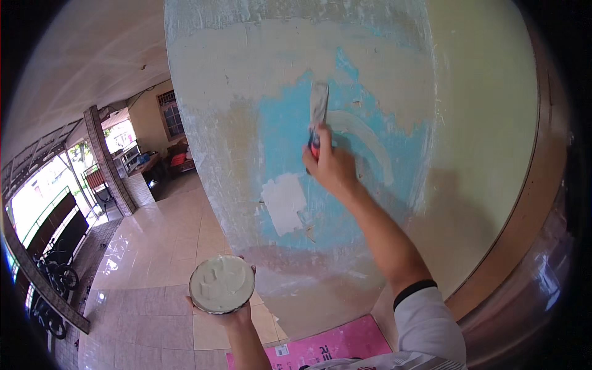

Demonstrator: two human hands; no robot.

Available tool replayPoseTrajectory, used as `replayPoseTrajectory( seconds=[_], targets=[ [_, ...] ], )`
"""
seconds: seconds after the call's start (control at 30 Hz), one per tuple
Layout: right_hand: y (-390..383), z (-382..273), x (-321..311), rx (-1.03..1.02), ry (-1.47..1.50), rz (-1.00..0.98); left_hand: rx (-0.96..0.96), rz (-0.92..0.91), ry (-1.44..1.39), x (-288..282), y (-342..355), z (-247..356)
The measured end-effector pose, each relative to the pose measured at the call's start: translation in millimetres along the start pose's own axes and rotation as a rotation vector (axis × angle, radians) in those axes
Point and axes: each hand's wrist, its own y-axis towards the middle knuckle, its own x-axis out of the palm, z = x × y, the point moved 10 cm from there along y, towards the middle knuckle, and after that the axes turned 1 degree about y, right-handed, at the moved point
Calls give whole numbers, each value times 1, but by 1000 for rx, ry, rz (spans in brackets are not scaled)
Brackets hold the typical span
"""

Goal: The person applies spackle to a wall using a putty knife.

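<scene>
My right hand [333, 161] is closed around the red and black handle of a putty knife [319, 103]. The knife's blade, smeared with pale filler, lies against or very near the wall [290, 123], over a bare blue patch. A curved stroke of pale filler [367, 139] arcs to the right of the blade. Low on the left, my left hand [233, 316] supports a round bowl [192, 295] from below, its fingers wrapped around the rim. Creamy pale putty [223, 283] with knife marks fills the bowl; most of the palm is hidden beneath it.
A pink board or sheet [336, 343] lies on the floor below the wall. A brown frame [518, 222] bounds the wall at right. On the left, a tiled floor [148, 271] leads to a pillar [110, 160], a red-topped seat [180, 160] and parked motorcycles [58, 277].
</scene>
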Motion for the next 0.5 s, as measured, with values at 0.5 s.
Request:
replayPoseTrajectory(
  seconds=[0.5],
  targets=[
    [24,3,6,35,53,-6,56,138,-52,-35,6,10]
  ],
)
